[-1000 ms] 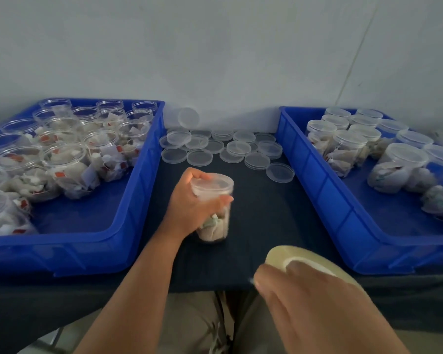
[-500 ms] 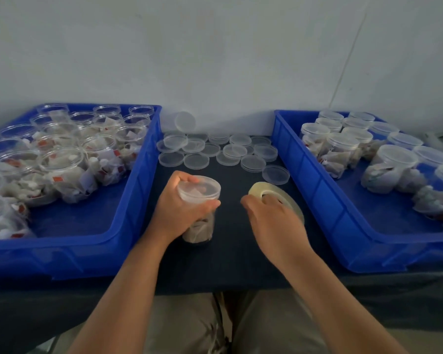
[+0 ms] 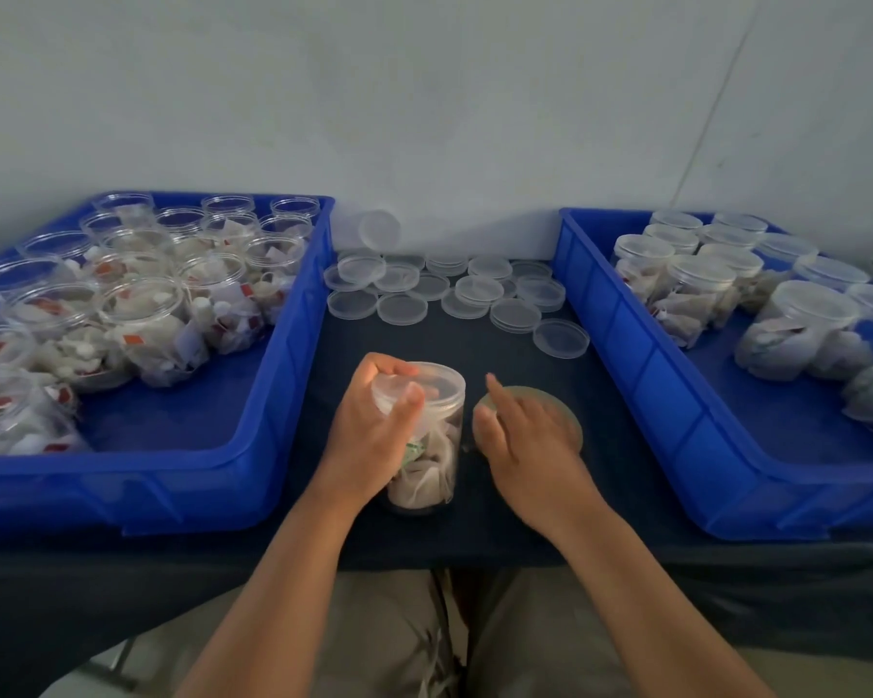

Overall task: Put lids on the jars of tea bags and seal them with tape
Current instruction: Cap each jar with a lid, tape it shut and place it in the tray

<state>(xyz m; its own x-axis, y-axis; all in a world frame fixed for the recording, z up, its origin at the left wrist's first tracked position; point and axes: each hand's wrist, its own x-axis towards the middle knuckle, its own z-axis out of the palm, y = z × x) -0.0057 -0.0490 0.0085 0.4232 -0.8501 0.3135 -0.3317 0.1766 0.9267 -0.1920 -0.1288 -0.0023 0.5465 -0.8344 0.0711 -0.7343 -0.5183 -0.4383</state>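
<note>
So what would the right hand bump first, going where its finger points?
Probably the loose lids at the back; the right hand, holding the tape, looks to just miss the jar, though depth's unclear.

The left bin [image 3: 293, 395] and the right bin [image 3: 641, 375] are both a plain, saturated blue. The counter [image 3: 495, 355] is dark navy, almost black, with no pattern. The loose lids [image 3: 401, 308] are clear and colourless, and so is the jar [image 3: 444, 445] in the middle. Its tea bags [image 3: 419, 488] are off-white, with a small green mark [image 3: 413, 451] among them. The open jars [image 3: 137, 314] in the left bin show red-orange tags [image 3: 132, 340] among white bags. The tape roll [image 3: 565, 410] is pale yellowish beige. The wall [image 3: 424, 93] is light grey-white, and the trousers [image 3: 374, 637] are khaki.
</note>
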